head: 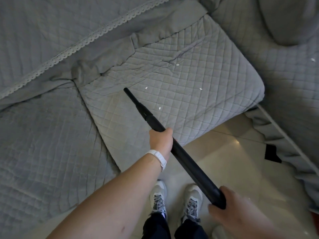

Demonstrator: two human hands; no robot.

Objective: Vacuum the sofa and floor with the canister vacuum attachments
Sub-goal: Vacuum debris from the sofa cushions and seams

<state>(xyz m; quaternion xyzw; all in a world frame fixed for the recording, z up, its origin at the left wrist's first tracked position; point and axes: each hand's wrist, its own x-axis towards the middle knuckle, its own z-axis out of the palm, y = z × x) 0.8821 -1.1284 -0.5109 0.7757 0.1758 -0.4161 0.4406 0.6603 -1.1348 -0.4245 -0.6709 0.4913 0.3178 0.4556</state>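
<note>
A black vacuum wand (188, 163) with a narrow crevice nozzle (133, 99) points up and left over the grey quilted sofa seat cushion (198, 80). My left hand (161, 140), with a white wristband, grips the wand's middle. My right hand (229, 209) holds its lower end near the bottom right. The nozzle tip sits on or just above the cushion, left of several small white scraps (146, 88) scattered on the fabric.
A second quilted cushion (43, 144) lies to the left, the lace-trimmed sofa back (60, 31) behind. Another sofa section (293, 75) stands at right with a white scrap (312, 59). Glossy tiled floor (233, 161) and my two sneakers are below.
</note>
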